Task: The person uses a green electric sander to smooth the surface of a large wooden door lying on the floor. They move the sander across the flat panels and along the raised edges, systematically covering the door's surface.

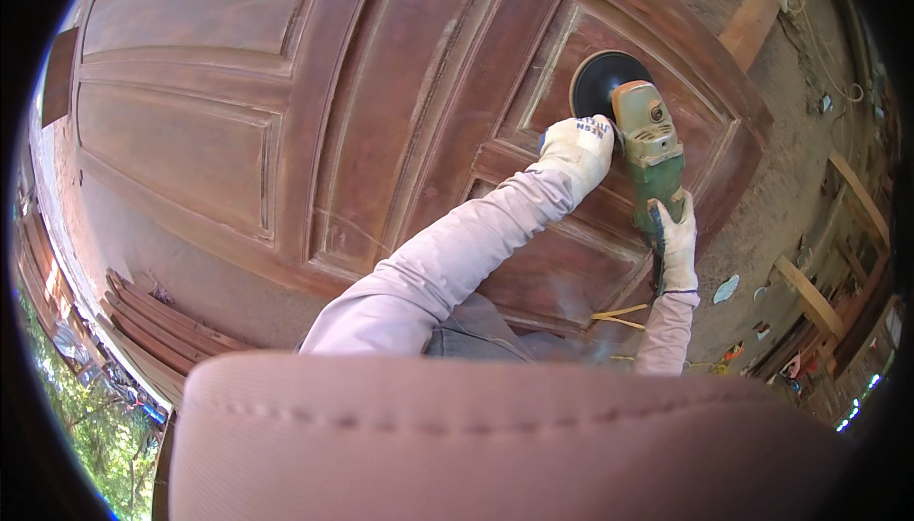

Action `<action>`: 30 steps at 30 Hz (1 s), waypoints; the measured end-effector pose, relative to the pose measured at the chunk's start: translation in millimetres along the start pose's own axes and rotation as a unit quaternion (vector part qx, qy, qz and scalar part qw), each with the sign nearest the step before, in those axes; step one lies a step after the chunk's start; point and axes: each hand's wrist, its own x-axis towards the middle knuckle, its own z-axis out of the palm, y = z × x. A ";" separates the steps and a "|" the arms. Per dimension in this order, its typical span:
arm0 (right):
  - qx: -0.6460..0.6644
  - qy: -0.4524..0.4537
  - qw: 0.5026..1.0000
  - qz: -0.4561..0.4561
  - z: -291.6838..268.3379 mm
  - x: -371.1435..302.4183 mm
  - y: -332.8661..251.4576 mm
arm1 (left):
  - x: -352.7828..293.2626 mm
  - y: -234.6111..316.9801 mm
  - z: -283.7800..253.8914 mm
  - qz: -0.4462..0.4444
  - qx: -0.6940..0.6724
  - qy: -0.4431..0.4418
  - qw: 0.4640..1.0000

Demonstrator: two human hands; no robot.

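Note:
A green and grey angle grinder (657, 164) with a round black disc (600, 83) rests over a raised panel of a reddish-brown wooden door (381, 121). My left hand (578, 152), in a white work glove, is closed near the grinder's head, beside the disc; the side handle there is mostly hidden by the glove. Wrapped round the green rear body is my right hand (677, 245), also gloved. The disc lies close to the panel's surface, though whether it touches cannot be told. Pale worn lines run along the panel mouldings.
Long brown boards (167, 321) lie at the lower left. Wooden pieces (809, 294) and scraps are on the ground at right, with a plank (749, 24) under the door's far edge. Thin yellow sticks (619, 314) lie near my right forearm. Brown stitched fabric (476, 435) covers the lower view.

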 end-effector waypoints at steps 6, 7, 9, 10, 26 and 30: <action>-0.057 -0.027 0.998 0.009 20.9 -32.9 -31.4 | -40.7 -26.1 5.1 -0.032 0.008 0.012 0.999; -0.057 -0.039 0.998 0.008 22.4 -31.9 -26.5 | -44.7 -31.4 4.1 -0.034 -0.007 0.009 0.999; -0.043 -0.037 0.998 0.000 24.4 -32.1 -28.6 | -48.8 -29.8 -3.2 -0.041 0.006 -0.001 0.999; -0.037 -0.035 0.999 -0.003 24.7 -32.3 -29.2 | -48.0 -28.4 -3.5 -0.041 0.011 -0.002 0.999; -0.006 0.012 1.000 -0.001 22.6 11.6 -54.3 | 25.1 -8.2 -32.9 0.016 0.087 0.032 0.996; 0.002 -0.002 1.000 0.013 21.1 22.8 -59.5 | 30.4 -5.6 -45.2 0.002 0.094 0.021 0.995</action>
